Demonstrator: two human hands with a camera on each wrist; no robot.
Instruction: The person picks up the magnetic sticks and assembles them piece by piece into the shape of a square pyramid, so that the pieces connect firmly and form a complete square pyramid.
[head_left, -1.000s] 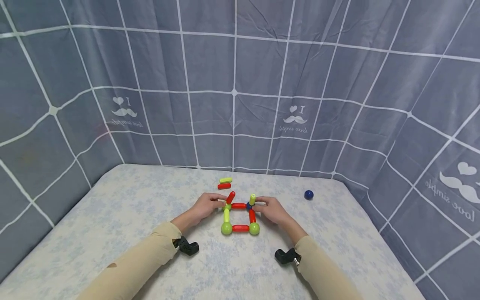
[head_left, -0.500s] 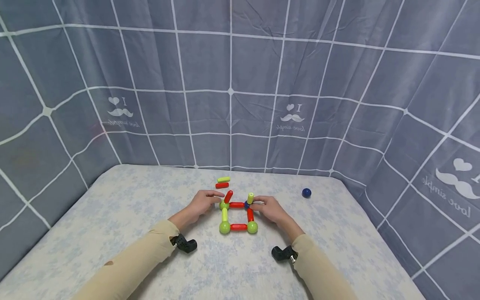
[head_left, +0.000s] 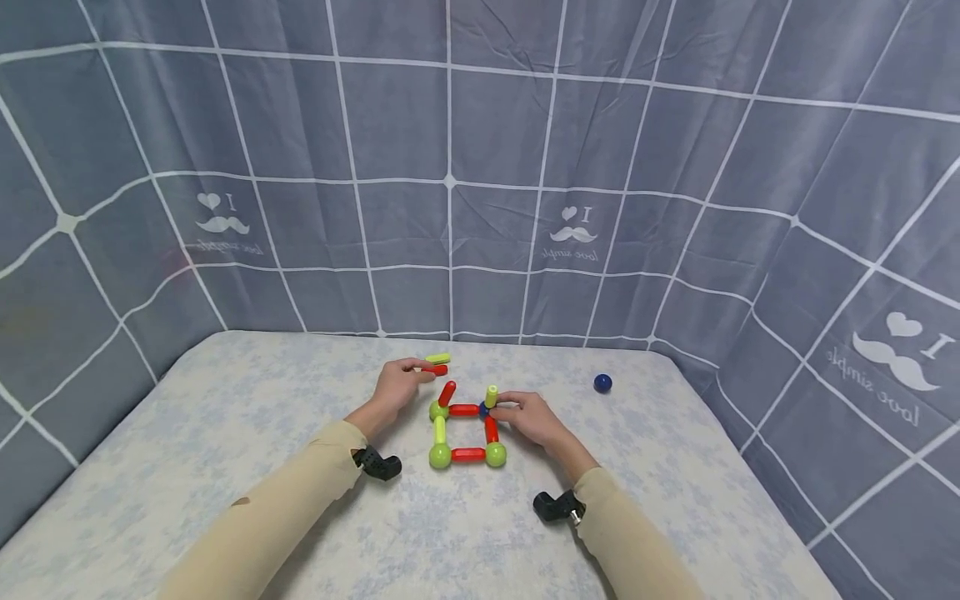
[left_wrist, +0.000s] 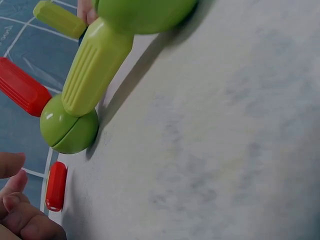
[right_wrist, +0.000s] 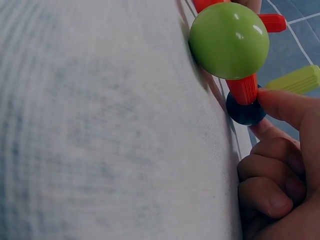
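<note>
A square frame of magnetic-looking rods and balls lies mid-table. Green balls form its near left [head_left: 440,455], near right [head_left: 496,454] and far left corners; a blue ball [right_wrist: 246,109] forms the far right one. A red rod [head_left: 447,393] rises tilted from the far left ball, and a yellow-green rod [head_left: 491,396] stands on the blue ball. My right hand [head_left: 528,418] pinches the blue ball between thumb and forefinger. Beyond the frame, my left hand [head_left: 396,388] reaches over a loose red rod [left_wrist: 56,186], fingers parted right beside it.
A loose yellow-green rod [head_left: 438,358] lies just behind the loose red one. Off to the right sits another blue ball [head_left: 602,383]. A grey gridded curtain [head_left: 495,225] hangs around the back and sides of the patterned table [head_left: 465,533].
My left hand has left the frame's far left corner and moved away from me to the loose red rod. My right hand stays at the blue ball. The head view has shifted slightly.
</note>
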